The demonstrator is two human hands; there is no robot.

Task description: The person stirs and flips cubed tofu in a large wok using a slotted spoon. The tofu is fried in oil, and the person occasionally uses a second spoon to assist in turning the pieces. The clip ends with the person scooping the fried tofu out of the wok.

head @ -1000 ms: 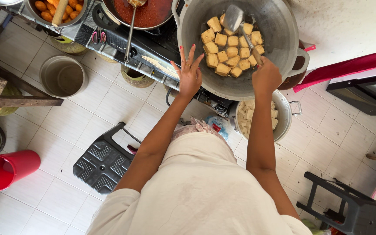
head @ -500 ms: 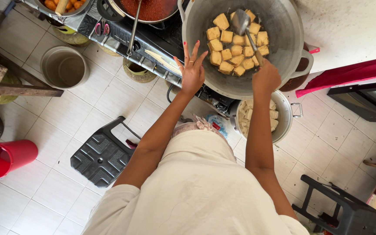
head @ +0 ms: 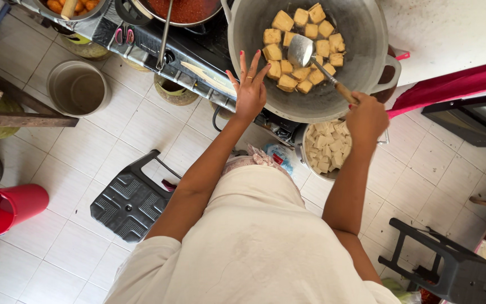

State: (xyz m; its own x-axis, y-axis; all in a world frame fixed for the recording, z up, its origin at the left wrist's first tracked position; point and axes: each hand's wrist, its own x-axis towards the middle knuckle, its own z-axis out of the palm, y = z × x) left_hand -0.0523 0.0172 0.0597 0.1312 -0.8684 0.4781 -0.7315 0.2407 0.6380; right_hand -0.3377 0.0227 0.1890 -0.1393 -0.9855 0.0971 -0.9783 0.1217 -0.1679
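Observation:
A big grey wok point(head: 344, 84) sits on the stove and holds several golden fried tofu cubes point(head: 302, 42). My right hand point(head: 365, 118) grips the wooden handle of a metal ladle point(head: 301, 50) whose bowl rests among the cubes. My left hand point(head: 250, 87) hovers at the wok's near left rim with fingers spread and holds nothing. Below the wok, a metal pot of pale raw tofu cubes point(head: 324, 149) stands on the floor under my right arm.
A pan of red sauce point(head: 184, 8) with a long handle sits left of the wok on the dark stove point(head: 158, 42). On the white tiled floor are a grey bucket point(head: 79, 87), a red bucket point(head: 4, 208) and two dark plastic stools point(head: 127, 200) point(head: 442, 264).
The ladle's bowl has moved down into the tofu, and my right hand has shifted right along the handle. My left hand stays spread at the rim.

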